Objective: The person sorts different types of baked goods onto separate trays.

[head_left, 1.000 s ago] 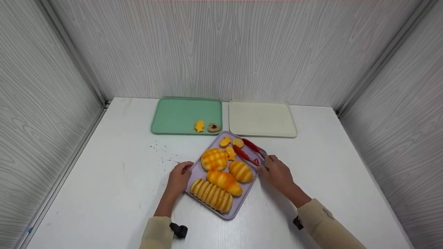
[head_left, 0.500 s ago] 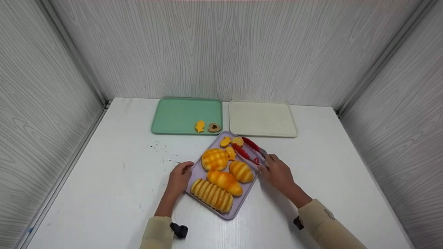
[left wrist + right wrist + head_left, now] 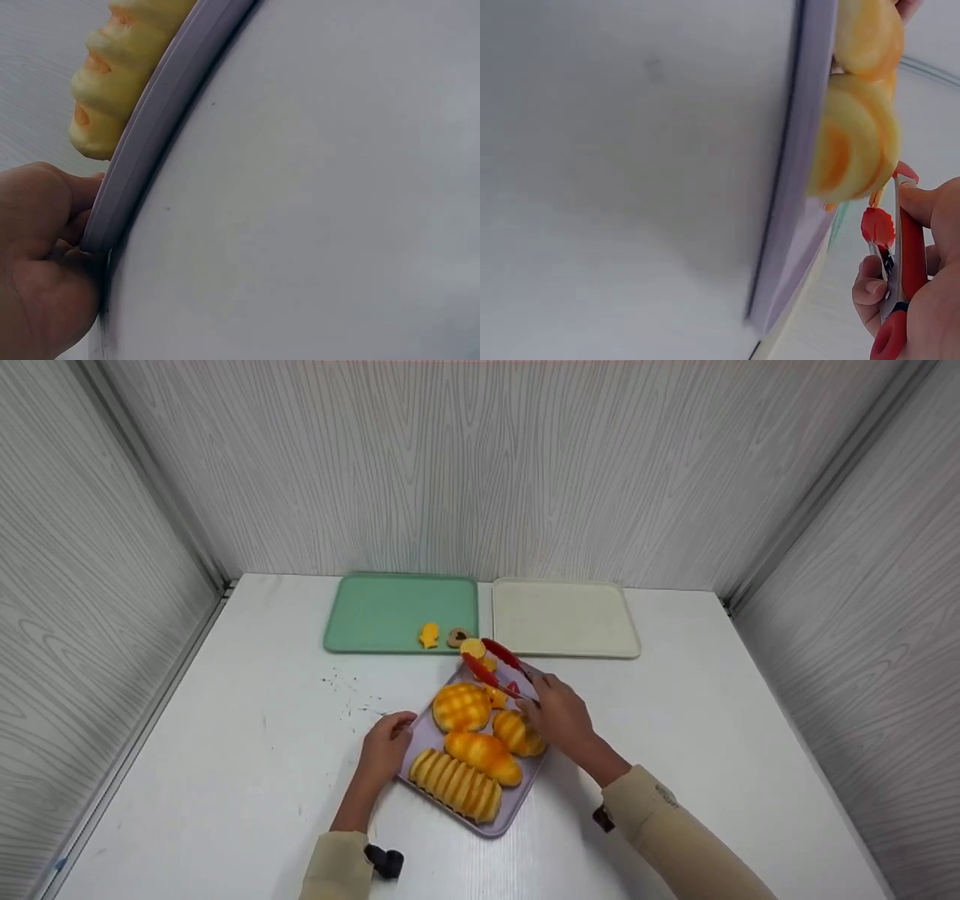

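I see right hand (image 3: 561,718) gripping red tongs (image 3: 495,664), tips pinching round cookie (image 3: 472,647) above purple tray's (image 3: 474,825) far corner; left hand (image 3: 384,745) fingers curled on tray's left edge.

A staged recording booth rather than a real kitchen: pale wood-grain panel walls (image 3: 480,465) box in a plain white bench (image 3: 225,750), where toy-like glossy orange bread loaves (image 3: 480,754) and flat plastic trays (image 3: 566,619) are laid out.

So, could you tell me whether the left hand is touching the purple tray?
Touching: the left wrist view shows the left hand gripping the purple tray at its rim.
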Demonstrator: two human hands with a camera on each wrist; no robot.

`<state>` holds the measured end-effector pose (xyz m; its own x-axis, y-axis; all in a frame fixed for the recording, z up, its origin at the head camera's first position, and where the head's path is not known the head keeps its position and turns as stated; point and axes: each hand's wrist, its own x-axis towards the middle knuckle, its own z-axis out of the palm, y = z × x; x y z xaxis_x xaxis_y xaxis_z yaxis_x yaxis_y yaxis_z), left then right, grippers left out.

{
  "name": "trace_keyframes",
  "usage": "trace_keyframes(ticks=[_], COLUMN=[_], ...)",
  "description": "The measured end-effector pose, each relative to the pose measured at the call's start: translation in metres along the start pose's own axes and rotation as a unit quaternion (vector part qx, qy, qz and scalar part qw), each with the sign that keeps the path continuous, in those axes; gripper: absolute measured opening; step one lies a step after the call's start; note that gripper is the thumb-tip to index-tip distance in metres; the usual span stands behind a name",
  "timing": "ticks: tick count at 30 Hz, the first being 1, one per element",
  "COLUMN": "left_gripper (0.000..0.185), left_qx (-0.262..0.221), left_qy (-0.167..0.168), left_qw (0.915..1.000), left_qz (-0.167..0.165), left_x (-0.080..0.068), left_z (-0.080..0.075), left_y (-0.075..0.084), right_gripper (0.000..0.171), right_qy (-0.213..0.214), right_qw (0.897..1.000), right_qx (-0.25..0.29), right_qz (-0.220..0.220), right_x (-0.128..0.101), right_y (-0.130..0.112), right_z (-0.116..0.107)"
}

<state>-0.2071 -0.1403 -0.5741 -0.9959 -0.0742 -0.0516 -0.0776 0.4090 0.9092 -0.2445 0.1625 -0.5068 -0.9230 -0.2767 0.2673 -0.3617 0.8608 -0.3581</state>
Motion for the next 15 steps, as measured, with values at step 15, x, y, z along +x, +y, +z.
trace_keyframes(ticks=[15], left_gripper=[0.029], left_qx=[-0.006], left_qy=[0.013], left_qw=[0.9998], left_qz=[0.015], left_x=[0.002], left_z=[0.002], left_y=[-0.001], right_gripper=[0.056], right_qy=[-0.029], right_qw=[0.999], right_qx=[-0.033], right_qz=[-0.012], right_x=[0.059], right_y=[-0.061], right_z=[0.029])
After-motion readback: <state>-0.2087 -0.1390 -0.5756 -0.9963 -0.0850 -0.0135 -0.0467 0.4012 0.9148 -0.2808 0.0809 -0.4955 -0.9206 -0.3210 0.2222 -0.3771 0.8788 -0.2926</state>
